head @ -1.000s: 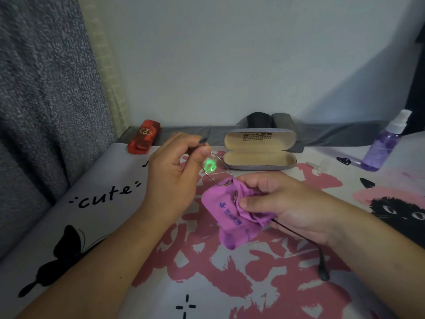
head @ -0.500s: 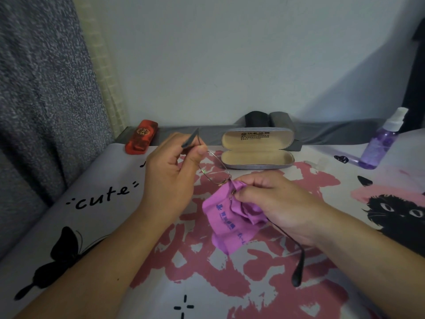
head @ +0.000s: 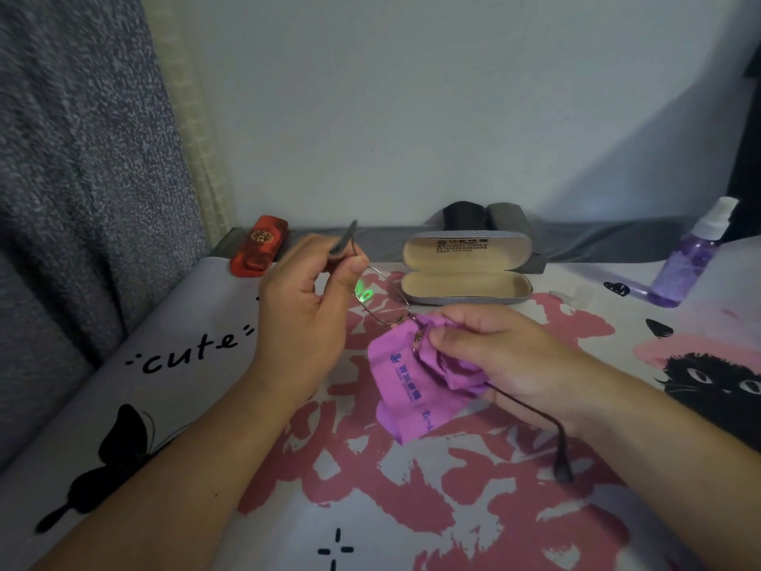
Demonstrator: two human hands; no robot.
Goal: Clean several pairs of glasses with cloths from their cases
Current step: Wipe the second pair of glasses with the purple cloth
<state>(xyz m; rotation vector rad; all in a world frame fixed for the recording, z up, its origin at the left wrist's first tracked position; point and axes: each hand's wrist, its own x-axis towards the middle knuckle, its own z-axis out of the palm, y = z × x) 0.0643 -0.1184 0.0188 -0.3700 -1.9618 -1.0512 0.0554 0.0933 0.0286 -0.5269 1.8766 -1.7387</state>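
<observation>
Printed cover: one white, pink and black cloth (head: 123, 389) spreads over the desk, lettered "cute", with a black butterfly at left and a black cat at right.
Curtain: one grey speckled drape (head: 74, 166) hangs along the left edge.
Cases: three counted. One grey case (head: 465, 265) stands open at the back centre, beige lining showing; one red case (head: 258, 251) lies shut at the back left corner; one dark case (head: 482, 214) stands behind the open one, partly hidden by its lid.
Bottle: one purple spray bottle (head: 692, 257) with a white nozzle stands upright at the far right, well apart from the hands.
Cloth: one purple cloth (head: 405, 389) with blue print is bunched around the right lens, its free end hanging toward the desk.
Glasses: one thin-rimmed pair (head: 381, 298) is held above the desk, between the hands and in front of the open case; a green glint shows on the exposed lens. One dark temple pokes up past the left thumb; the other trails under the right wrist toward the viewer.
Left hand: the left hand (head: 304, 315) has its grip closed on the frame's end, thumb and fingers pinching near the hinge, palm turned inward.
Right hand: the right hand (head: 506, 356) has its grip closed on the cloth, thumb and fingers pinching it over the lens.
</observation>
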